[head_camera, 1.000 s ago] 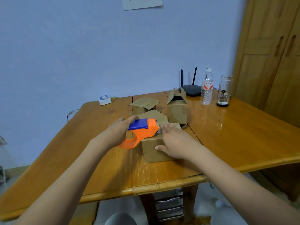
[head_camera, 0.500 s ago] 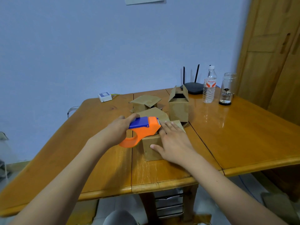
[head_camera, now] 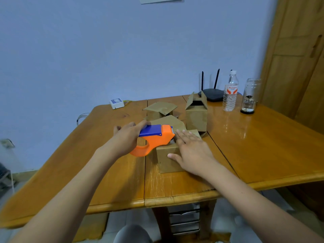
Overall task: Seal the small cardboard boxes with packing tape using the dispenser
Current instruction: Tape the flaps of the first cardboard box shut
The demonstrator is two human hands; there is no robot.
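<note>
1. Firmly, our left hand (head_camera: 126, 139) wraps its grip around the tape dispenser (head_camera: 154, 137), fingers curled over the blue top and the orange body, with the nose of the tool resting at the near box's top left edge. We judge this hold lets us press the tape end down and then draw it across.
2. Our right hand (head_camera: 190, 151) lies flat, fingers straight and together, on top of the small cardboard box (head_camera: 168, 160), thumb hanging over its front face. It grips nothing; it seems to press the flaps shut and keep the light box from sliding as the dispenser meets it.
3. That box sits on the worktop (head_camera: 263, 146) near the front edge, straddling the seam between two leaves, right in front of us where both arms reach it easily.
4. Just behind it lies a box with a loose flap (head_camera: 168, 121), farther back a low box with its flaps spread (head_camera: 160, 109), and to the right a tall box standing upright with its top open (head_camera: 196, 113). We judge these are not yet sealed.
5. Along the far edge stand a router (head_camera: 211, 94), a water bottle (head_camera: 230, 92) and a glass jar (head_camera: 249, 95), well apart from the work; a small white device (head_camera: 117, 103) sits at the far left.
</note>
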